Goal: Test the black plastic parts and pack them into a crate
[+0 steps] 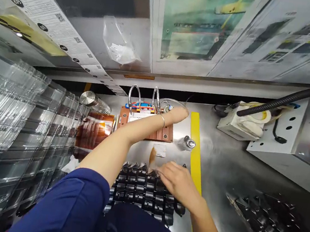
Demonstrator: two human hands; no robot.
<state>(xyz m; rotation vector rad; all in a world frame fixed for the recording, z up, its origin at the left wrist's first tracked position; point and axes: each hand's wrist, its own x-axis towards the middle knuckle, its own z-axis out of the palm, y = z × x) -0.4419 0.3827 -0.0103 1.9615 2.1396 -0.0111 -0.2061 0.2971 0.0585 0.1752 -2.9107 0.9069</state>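
Observation:
My right hand (177,181) is closed above rows of black plastic parts (134,183). Its fingertips pinch a thin, brownish see-through strip (153,157). A small white cloth or paper square (160,150) lies just beyond. My left arm stretches across a reddish-brown fixture (159,136), which carries a white plate (136,117) and bent metal hoses (135,90). At the fixture's right back corner is my left hand (178,115); its fingers are turned away and blurred, so their grip is hidden. A bottle with a metal top (188,143) stands right of the fixture.
Clear plastic trays (4,111) are stacked high on the left, beside amber film (94,131) and a glass jar (95,102). Yellow tape (196,163) runs along the metal bench. At right sit a white device (241,121), a metal box (287,148) and more black parts (274,225).

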